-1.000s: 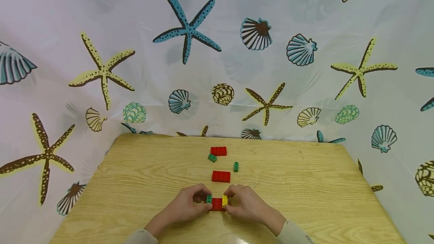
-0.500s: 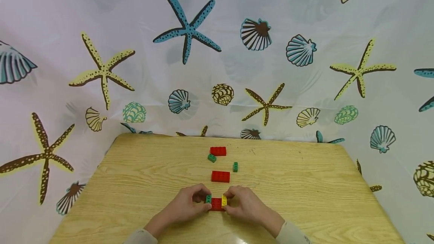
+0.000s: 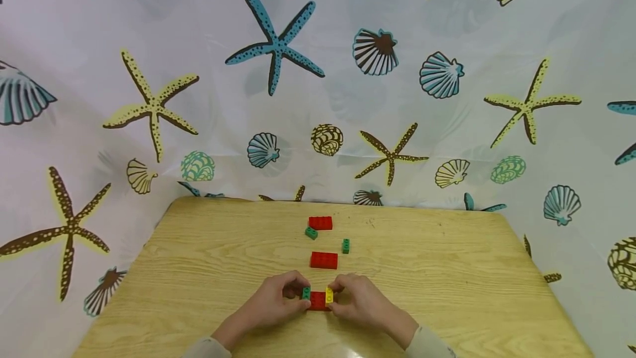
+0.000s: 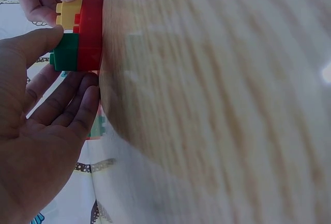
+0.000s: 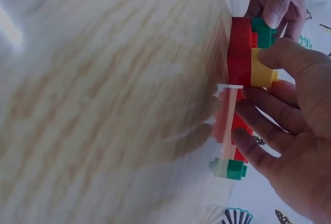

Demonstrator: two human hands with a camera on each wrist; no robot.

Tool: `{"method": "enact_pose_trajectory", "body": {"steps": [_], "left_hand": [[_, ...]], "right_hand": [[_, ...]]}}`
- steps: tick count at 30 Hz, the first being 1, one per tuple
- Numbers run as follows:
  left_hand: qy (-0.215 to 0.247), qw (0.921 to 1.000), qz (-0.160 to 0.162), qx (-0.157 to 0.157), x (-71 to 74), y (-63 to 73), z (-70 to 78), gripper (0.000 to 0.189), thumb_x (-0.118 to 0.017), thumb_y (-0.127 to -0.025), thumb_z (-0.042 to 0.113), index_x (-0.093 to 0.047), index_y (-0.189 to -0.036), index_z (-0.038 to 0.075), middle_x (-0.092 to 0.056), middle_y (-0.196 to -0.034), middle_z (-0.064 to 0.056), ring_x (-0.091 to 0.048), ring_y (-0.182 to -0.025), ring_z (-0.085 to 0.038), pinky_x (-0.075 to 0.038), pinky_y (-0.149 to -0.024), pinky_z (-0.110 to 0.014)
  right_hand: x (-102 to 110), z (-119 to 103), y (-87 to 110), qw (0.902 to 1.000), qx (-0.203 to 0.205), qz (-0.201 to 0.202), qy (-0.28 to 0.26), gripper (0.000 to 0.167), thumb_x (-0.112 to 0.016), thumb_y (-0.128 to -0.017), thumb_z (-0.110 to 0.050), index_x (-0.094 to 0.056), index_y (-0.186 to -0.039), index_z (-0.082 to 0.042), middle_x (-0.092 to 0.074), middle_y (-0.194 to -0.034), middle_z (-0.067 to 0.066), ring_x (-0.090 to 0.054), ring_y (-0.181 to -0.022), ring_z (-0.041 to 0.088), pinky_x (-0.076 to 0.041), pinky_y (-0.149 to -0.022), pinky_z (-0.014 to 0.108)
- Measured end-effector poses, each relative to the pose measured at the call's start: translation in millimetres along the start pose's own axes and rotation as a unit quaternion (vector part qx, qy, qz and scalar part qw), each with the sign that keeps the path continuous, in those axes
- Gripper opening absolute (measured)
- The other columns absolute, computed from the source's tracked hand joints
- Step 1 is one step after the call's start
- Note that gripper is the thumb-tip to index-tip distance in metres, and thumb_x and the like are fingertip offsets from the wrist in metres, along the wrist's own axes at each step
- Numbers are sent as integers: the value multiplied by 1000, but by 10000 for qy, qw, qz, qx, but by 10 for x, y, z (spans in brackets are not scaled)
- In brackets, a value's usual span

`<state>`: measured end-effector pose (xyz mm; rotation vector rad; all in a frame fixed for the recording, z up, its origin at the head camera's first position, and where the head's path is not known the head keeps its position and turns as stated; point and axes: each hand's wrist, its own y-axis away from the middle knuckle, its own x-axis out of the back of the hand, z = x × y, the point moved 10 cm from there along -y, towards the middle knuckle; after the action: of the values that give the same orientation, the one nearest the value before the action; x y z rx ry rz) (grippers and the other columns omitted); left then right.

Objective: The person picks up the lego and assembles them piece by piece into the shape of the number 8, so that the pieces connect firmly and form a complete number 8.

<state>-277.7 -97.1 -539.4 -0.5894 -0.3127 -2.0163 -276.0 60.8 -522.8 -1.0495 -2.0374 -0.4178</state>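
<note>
Left hand (image 3: 278, 298), thumb and fingers pinching a green brick (image 3: 306, 293); right hand (image 3: 362, 300) likewise pinching a yellow brick (image 3: 329, 296); both atop a red brick (image 3: 318, 301), roughly midway between the surface (image 3: 447, 275)'s left and right edges.

both sleeves (image 3: 427, 342) are cream, the right marked.

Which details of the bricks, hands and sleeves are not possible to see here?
- Head view: end studs of the long red plastic brick, under a small green plastic brick and small yellow plastic brick.
- Left wrist view: red and green patch past the left hand, blurred, partly covered by it.
- Right wrist view: base of right hand, cut by right edge.
- Head view: dark marking on right pale sleeve, too small.
</note>
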Motion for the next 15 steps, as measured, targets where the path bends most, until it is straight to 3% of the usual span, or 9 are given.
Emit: {"method": "enact_pose_trajectory", "body": {"steps": [15], "left_hand": [[-59, 10000, 8, -22, -5, -11, -35, 27, -78, -97, 26, -70, -118, 11, -72, -109, 4, -69, -98, -8, -57, -86, -23]], "right_hand": [[60, 23, 1, 9999, 42, -37, -123, 34, -79, -95, -27, -72, -124, -10, -76, -117, 1, -70, -107, 19, -58, -94, 36]]}}
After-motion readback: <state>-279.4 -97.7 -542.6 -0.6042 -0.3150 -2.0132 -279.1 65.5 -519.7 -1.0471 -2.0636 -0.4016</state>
